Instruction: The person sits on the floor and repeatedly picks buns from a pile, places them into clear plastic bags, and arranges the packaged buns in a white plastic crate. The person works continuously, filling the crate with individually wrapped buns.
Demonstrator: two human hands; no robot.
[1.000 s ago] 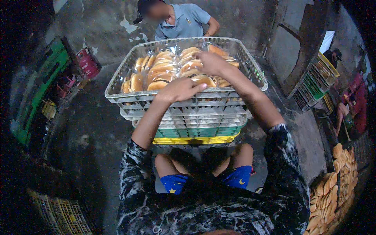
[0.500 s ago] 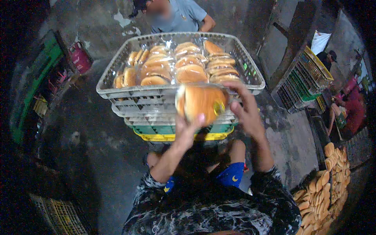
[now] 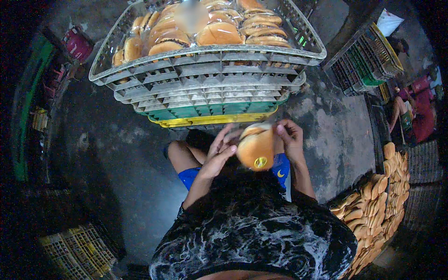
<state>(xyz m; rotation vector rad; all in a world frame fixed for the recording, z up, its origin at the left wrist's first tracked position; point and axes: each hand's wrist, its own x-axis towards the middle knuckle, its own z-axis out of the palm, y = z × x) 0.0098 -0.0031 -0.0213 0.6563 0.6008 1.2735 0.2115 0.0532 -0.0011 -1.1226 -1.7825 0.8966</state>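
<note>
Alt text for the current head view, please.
A blurred bun with a round yellow sticker is between the left hand and right hand of a seated person. Ahead, wrapped buns sit in the top crate of a stack; bread lies piled at lower right.

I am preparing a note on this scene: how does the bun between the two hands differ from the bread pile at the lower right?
The bun is one item, while the pile has many pieces. The bun is up between the left hand and the right hand; the pile lies apart from both, to the right. The bun shows a round yellow mark; I see none on the pile. Both look golden brown.
</note>
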